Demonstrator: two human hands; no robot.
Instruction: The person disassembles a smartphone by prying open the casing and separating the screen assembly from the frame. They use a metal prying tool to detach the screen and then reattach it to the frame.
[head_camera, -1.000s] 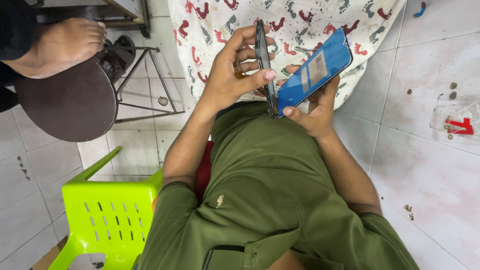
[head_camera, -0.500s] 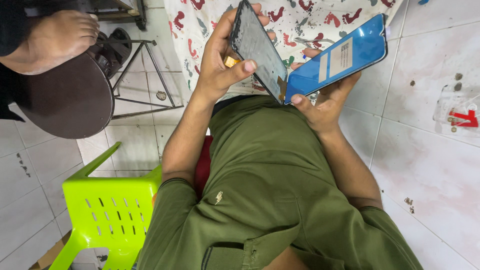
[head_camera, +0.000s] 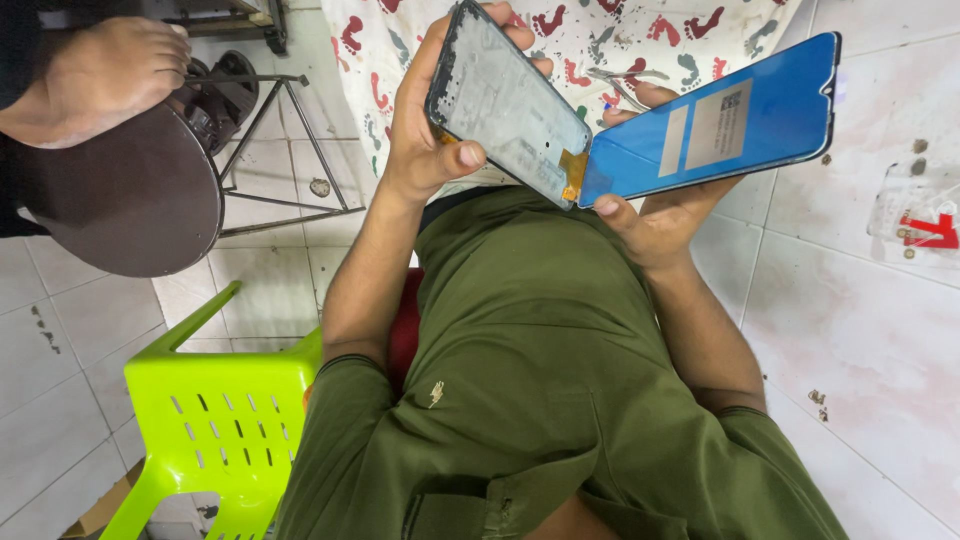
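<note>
Your left hand (head_camera: 425, 130) grips the grey phone frame (head_camera: 508, 103) top centre, fingers curled round its edges, thumb on its face. An orange flex tab joins it to the blue screen (head_camera: 720, 125), propped open at upper right on your right hand (head_camera: 655, 215), thumb at its lower corner. Footprint cloth (head_camera: 640, 35) behind; tweezers (head_camera: 625, 85) lie there. Green chair (head_camera: 215, 410) lower left, brown stool (head_camera: 140, 200) upper left.

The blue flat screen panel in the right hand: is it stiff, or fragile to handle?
The blue screen panel looks thin and flat, so probably light and stiff, yet likely to crack if bent. Its glossy face may be slippery; the right hand supports it from below. An orange flex strip seems to join it to the phone frame in the left hand; pulling might tear it.
</note>
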